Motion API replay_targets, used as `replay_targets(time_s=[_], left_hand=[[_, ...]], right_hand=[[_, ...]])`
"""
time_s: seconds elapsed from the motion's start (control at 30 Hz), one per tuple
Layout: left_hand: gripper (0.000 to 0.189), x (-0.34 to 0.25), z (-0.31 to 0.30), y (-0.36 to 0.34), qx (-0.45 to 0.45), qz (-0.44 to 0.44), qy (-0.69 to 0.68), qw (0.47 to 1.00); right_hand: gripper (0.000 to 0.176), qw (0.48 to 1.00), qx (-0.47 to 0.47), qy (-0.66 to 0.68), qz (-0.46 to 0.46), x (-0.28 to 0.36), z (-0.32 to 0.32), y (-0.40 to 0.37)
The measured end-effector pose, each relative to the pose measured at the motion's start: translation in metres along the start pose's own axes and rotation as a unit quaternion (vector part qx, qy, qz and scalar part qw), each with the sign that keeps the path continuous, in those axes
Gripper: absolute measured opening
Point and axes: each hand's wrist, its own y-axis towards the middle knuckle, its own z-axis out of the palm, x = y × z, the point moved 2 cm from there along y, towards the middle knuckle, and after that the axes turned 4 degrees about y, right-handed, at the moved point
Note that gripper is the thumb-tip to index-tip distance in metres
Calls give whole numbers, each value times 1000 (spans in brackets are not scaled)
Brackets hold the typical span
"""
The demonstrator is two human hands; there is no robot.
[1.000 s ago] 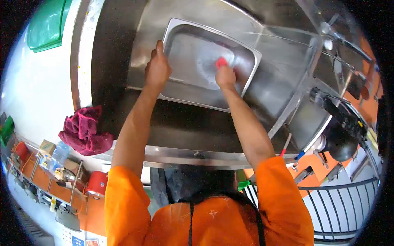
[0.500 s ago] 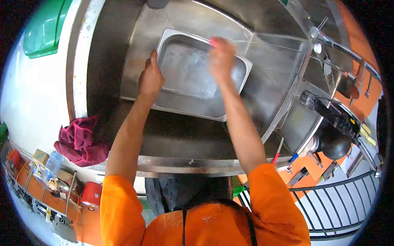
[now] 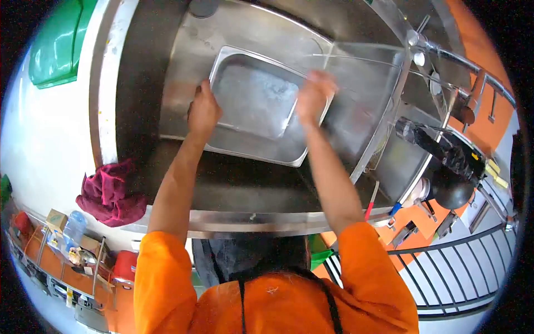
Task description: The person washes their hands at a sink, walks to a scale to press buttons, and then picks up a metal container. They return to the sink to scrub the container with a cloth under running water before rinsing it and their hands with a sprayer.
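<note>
Right hand (image 3: 316,96) shifted rightward, grip too blurred; left hand (image 3: 203,112) holds rectangular metal pan (image 3: 250,97).

My R hand (image 3: 316,94) is a blur, so can't tell if there's anything in it; it also hides pt. of the metal pan's (image 3: 245,103) rim. My L hand (image 3: 203,114) covers another bit of rim. Top edge cuts off 1 dark disc (image 3: 203,6) & 1 green bin (image 3: 61,47); bottom edge crops my orange shirt (image 3: 267,306). Print on the red container (image 3: 125,266): too small to read.
</note>
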Motion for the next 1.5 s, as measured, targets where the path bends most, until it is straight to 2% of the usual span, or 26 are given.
replay_targets(time_s=[0.07,0.13,0.23,0.3,0.33,0.37,0.47,0.5,0.6,0.63,0.73,0.83,0.93,1.03,1.13,1.2,1.23,1.33,1.4,1.47,1.5], left_hand=[[44,-4,-2,6,-18,15,0,1000],[44,-2,-3,3,-35,44,-21,998],[43,2,-3,3,-65,66,-20,995],[42,4,0,-4,-38,51,-27,998],[41,3,-1,3,-39,46,-31,998],[42,1,-2,6,-38,47,-32,998],[42,0,-3,4,-30,57,-32,997],[42,-1,-3,4,-35,61,-34,997],[43,1,-3,1,-39,75,-43,996],[43,3,-3,2,-39,81,-47,995],[43,9,4,6,-76,82,-38,993],[42,8,6,5,-47,53,-35,997],[40,5,0,4,-52,64,-46,996],[40,8,6,5,-35,46,-31,998],[40,9,6,8,-29,25,-35,999],[41,2,-1,4,-33,21,-54,998],[41,0,-4,3,-35,19,-62,997],[41,4,-2,0,-19,20,-56,998],[43,0,-6,4,0,-2,-19,1000],[44,-6,-8,-2,22,-22,-7,999],[45,-8,-11,-1,25,-27,-11,999]], right_hand=[[24,993,61,30,-92,78,51,6],[26,990,84,60,-94,154,72,18],[27,983,118,104,-95,118,41,18],[29,983,158,47,-81,49,3,12],[21,980,172,-19,-102,14,-20,10],[17,980,148,-78,-103,5,-42,16],[16,972,233,-22,38,-7,-44,29],[18,969,222,65,83,11,-37,40],[18,930,362,46,30,31,-8,63],[20,927,363,88,-30,26,-9,67],[18,925,332,40,-181,-36,-35,62],[22,923,328,40,-199,-21,-57,48],[18,920,367,121,64,10,-32,64],[16,922,365,127,12,33,-12,62],[21,923,384,-18,32,-1,-41,52],[26,920,360,-125,95,-12,-70,39],[28,913,345,-176,126,-18,-79,29],[35,956,206,-108,180,-41,-76,-31],[36,921,263,-120,261,-14,-88,-71],[38,873,367,-135,290,31,-114,-89],[39,855,410,-141,284,19,-116,-122]])
